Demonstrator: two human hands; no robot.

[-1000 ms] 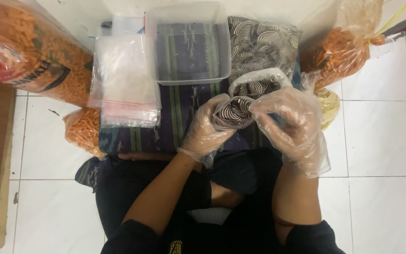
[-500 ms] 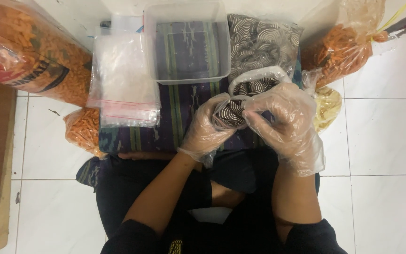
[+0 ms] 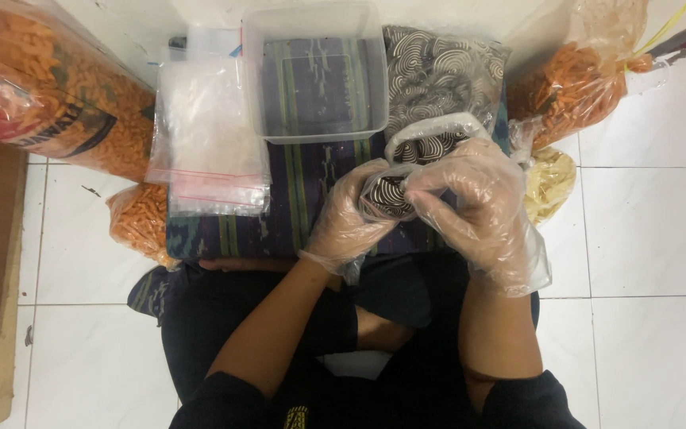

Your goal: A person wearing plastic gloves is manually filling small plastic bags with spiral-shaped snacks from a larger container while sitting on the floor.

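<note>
My left hand (image 3: 349,221) and my right hand (image 3: 474,208), both in loose clear plastic gloves, meet over my lap. Together they grip a small clear bag of dark swirl-patterned snacks (image 3: 388,195), fingers pinched around its top. Just beyond it lies a big open bag of the same swirl snacks (image 3: 438,79). An empty clear plastic tub (image 3: 314,71) stands on a dark striped cloth (image 3: 295,206) in front of me.
A stack of empty zip bags (image 3: 210,135) lies left of the tub. Large bags of orange snacks sit at far left (image 3: 41,95), lower left (image 3: 138,218) and right (image 3: 577,83). A bag of pale chips (image 3: 548,181) rests on the white tile floor.
My right hand has moved left onto the small bag, closing over its top beside my left hand. The bag now sits more hidden between both hands.
</note>
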